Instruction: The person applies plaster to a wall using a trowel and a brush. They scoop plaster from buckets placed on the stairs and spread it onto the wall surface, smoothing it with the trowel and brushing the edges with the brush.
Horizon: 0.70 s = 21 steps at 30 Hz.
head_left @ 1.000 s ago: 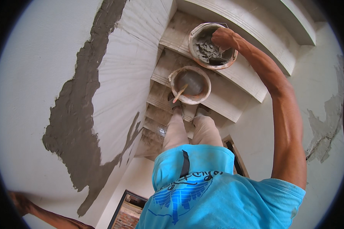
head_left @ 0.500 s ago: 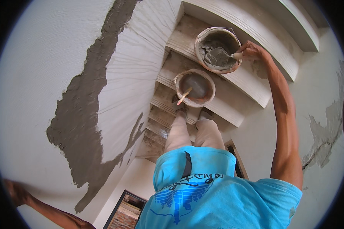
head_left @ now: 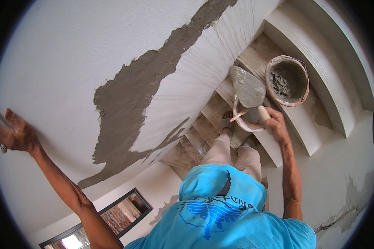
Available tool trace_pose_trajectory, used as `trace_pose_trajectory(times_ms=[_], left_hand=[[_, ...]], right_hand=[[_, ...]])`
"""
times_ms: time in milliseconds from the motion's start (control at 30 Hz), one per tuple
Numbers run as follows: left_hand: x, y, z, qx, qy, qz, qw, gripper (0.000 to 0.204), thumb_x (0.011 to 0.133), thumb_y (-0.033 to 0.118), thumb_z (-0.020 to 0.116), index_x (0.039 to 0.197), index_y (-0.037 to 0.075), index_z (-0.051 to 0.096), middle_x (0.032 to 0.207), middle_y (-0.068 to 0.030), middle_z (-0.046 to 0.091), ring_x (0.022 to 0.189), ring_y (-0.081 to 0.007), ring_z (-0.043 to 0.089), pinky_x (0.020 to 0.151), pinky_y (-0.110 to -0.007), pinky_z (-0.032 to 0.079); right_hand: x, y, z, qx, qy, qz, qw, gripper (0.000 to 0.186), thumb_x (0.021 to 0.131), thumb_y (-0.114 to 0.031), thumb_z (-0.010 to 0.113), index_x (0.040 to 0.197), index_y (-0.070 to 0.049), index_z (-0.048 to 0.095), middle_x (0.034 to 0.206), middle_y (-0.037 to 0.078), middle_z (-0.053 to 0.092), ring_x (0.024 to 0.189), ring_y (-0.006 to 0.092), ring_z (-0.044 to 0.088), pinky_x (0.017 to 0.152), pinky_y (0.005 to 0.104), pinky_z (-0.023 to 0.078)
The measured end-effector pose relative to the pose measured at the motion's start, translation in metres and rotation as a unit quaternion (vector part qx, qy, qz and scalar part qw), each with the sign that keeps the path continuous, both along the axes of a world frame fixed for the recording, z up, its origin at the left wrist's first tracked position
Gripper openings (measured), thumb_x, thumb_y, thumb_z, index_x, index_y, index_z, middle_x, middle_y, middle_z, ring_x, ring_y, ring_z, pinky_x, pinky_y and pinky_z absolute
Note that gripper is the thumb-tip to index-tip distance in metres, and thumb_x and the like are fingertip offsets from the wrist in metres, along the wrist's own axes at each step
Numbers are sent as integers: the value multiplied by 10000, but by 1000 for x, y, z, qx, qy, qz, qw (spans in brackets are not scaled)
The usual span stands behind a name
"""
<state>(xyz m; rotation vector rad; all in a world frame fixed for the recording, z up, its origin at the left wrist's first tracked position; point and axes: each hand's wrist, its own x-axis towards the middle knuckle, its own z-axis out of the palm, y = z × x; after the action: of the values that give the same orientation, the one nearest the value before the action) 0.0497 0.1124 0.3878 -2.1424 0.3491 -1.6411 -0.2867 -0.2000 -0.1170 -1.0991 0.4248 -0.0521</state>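
My right hand [head_left: 275, 124] grips the handle of a trowel [head_left: 247, 87], whose blade carries wet grey mortar and hangs over a smaller bucket [head_left: 242, 122] with a wooden-handled tool [head_left: 239, 115] in it. Just to the right, a bucket [head_left: 293, 99] of grey mortar sits on a step. My left hand [head_left: 13, 132] is up at the white wall [head_left: 45, 62] on the left, fingers apart against it. A long, ragged band of dark grey mortar [head_left: 124, 108] runs diagonally across that wall beside my hand.
Curved stair steps [head_left: 328, 95] climb at the right and descend past my feet [head_left: 227, 123] at the centre. The right wall [head_left: 324, 178] has a cracked grey patch [head_left: 343, 216]. A dark-framed opening [head_left: 116, 216] shows at the lower left.
The view has swung, shifting wall and stairs rightward. My right hand has lifted the loaded trowel out of the mortar bucket, leftward over the smaller bucket. My left hand appears higher on the wall.
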Motion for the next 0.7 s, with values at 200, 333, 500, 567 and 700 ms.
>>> trace_pose_trajectory(times_ms=[200, 333, 500, 567, 700], left_hand=[[36, 70, 36, 220, -101, -193, 951, 571, 984, 533, 563, 1292, 59, 640, 1279, -117, 658, 1186, -285, 600, 1026, -419, 458], [43, 76, 39, 210, -83, -206, 952, 643, 968, 577, 560, 1333, 50, 610, 1312, -125, 647, 1208, -292, 599, 1048, -415, 440], [41, 76, 36, 203, -89, -189, 957, 624, 969, 588, 543, 1337, 91, 622, 1341, -99, 639, 1249, -272, 585, 1091, -396, 427], [37, 66, 33, 205, -94, -216, 950, 603, 972, 581, 541, 1327, 102, 634, 1341, -83, 644, 1251, -267, 591, 1099, -387, 428], [34, 58, 22, 150, -37, -277, 948, 605, 975, 584, 533, 1311, 92, 641, 1299, -89, 667, 1187, -267, 629, 1063, -381, 456]], right_hand=[[44, 94, 35, 99, -31, 0, 995, 641, 786, -389, 749, 1240, 20, 555, 976, 65, 657, 683, 112, 595, 603, 265, 489], [65, 122, 48, 20, -16, -17, 1000, 601, 725, -199, 631, 1284, 13, 566, 1015, 83, 657, 825, 143, 613, 729, 282, 500], [92, 156, 55, -91, -79, -76, 990, 697, 697, -165, 615, 1368, 1, 531, 1165, 115, 640, 1033, 224, 603, 950, 333, 468], [103, 166, 57, -106, -91, -97, 986, 696, 696, -152, 621, 1370, -3, 533, 1156, 124, 644, 1027, 214, 603, 938, 330, 471], [117, 184, 58, -169, -100, -114, 974, 701, 699, -120, 636, 1381, 2, 526, 1144, 128, 634, 964, 222, 609, 878, 331, 495]])
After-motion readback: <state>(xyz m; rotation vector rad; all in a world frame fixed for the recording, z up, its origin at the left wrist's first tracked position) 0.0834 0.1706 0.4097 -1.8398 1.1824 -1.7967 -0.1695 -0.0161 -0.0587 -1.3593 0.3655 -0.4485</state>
